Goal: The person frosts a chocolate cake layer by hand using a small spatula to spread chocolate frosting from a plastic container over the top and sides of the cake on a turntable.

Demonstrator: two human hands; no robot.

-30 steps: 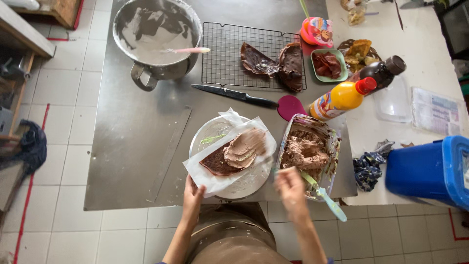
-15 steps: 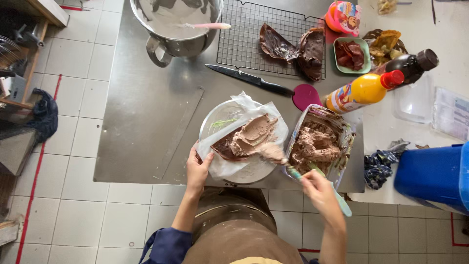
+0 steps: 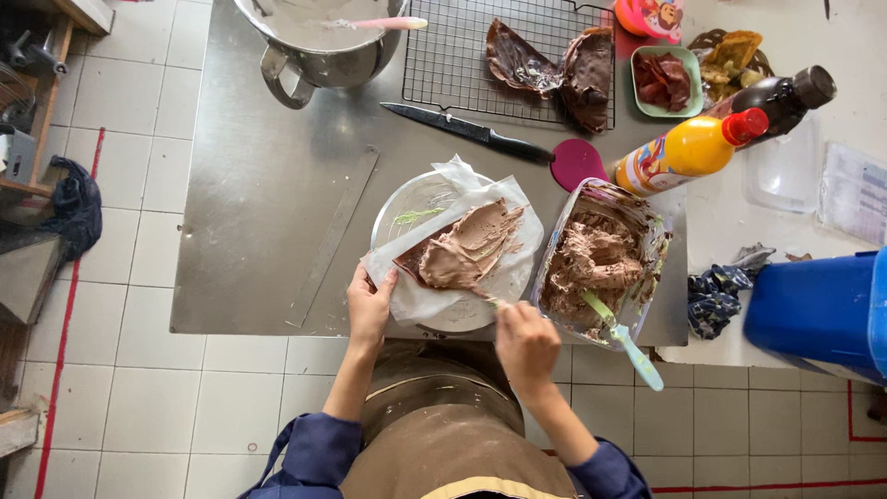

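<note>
Frosting [image 3: 467, 245] sits on paper [image 3: 434, 300] over a plate [image 3: 407, 199], near counter [image 3: 268, 185] edge. Left hand [image 3: 368, 310] pinches the paper's corner; right hand [image 3: 527, 344] grips a spreader. Keep the paper taut, and stroke lightly and evenly outward.

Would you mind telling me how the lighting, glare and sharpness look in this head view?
Head view: soft, even daylight, with broad dull glare on the steel table; shadows are faint. The left hand and the plate are sharp, while the right hand looks slightly soft; wide-angle distortion bends the floor tiles at the edges.
</note>
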